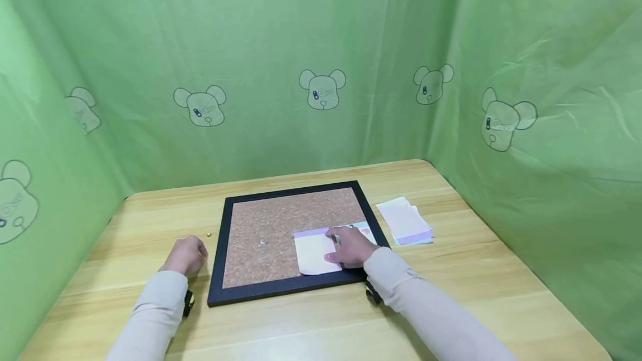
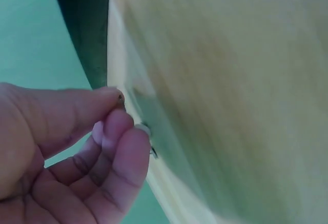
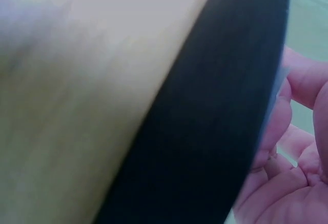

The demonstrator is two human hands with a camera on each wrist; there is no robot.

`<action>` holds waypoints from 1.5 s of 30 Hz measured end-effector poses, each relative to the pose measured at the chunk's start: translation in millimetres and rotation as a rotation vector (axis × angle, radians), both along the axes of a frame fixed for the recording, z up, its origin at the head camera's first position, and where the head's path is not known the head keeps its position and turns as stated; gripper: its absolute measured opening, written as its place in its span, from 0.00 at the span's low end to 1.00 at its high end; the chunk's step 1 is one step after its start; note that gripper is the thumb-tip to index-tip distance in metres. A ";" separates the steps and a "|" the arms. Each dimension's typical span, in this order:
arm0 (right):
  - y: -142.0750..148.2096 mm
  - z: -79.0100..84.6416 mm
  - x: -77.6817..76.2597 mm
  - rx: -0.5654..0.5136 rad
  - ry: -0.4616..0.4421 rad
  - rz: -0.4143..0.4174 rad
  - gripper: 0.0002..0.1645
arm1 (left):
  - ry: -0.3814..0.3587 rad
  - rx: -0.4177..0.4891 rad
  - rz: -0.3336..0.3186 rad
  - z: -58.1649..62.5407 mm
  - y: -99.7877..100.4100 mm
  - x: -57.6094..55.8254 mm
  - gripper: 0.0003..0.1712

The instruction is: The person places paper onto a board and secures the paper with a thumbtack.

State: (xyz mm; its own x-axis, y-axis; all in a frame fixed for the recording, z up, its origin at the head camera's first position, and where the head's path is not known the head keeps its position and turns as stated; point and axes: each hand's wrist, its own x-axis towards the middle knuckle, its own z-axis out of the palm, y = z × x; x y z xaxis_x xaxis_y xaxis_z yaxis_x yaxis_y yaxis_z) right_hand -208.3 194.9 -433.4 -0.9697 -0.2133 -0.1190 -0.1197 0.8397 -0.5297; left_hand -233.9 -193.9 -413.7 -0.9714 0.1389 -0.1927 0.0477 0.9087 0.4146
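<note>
Your right fingers (image 1: 333,231) pinched the paper (image 1: 312,252), likely steadying it on the corkboard (image 1: 281,219); your left fingers (image 2: 130,160) curled, contents unclear.

One black-framed corkboard (image 1: 241,261) lies on one table (image 1: 281,333). Two sheets show on the board: one white, purple-edged sheet (image 1: 308,255) at four o'clock, one light-blue sheet (image 1: 370,232) at three. Off its three o'clock side are at least two overlapping loose sheets (image 1: 403,219), exact count hidden. One brass tack (image 1: 209,234) sits at nine o'clock. One small dark piece (image 2: 120,98) shows at the fingertips of one of two hands, left (image 1: 186,255) and right (image 1: 353,247). Six bear heads (image 1: 322,91) run from nine round to two.
</note>
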 end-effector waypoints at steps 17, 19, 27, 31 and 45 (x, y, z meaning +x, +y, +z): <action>-2.2 3.2 1.6 0.003 -0.015 -0.011 0.35 | 0.142 0.081 -0.042 13.8 17.2 -4.3 0.08; -2.8 3.5 1.9 0.002 -0.014 -0.009 0.35 | 0.160 0.094 -0.043 14.6 21.9 -5.3 0.06; -2.0 2.6 1.7 -0.006 -0.007 -0.002 0.36 | 0.190 0.147 -0.045 22.8 50.3 -8.1 0.06; -0.4 1.4 0.4 0.010 -0.006 -0.004 0.36 | 0.164 0.162 -0.042 23.9 65.3 -13.3 0.04; -1.1 -0.2 -4.4 0.020 -0.020 -0.015 0.36 | 0.148 0.217 -0.095 22.5 105.3 -18.3 0.03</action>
State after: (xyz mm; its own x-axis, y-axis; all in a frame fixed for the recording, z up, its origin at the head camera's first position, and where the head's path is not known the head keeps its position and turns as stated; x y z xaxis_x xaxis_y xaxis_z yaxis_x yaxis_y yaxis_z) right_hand -212.7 193.8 -433.6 -0.9701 -0.1963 -0.1426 -0.0966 0.8515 -0.5154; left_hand -252.3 -88.5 -391.1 -0.9674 0.2533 -0.0060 0.2028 0.7880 0.5814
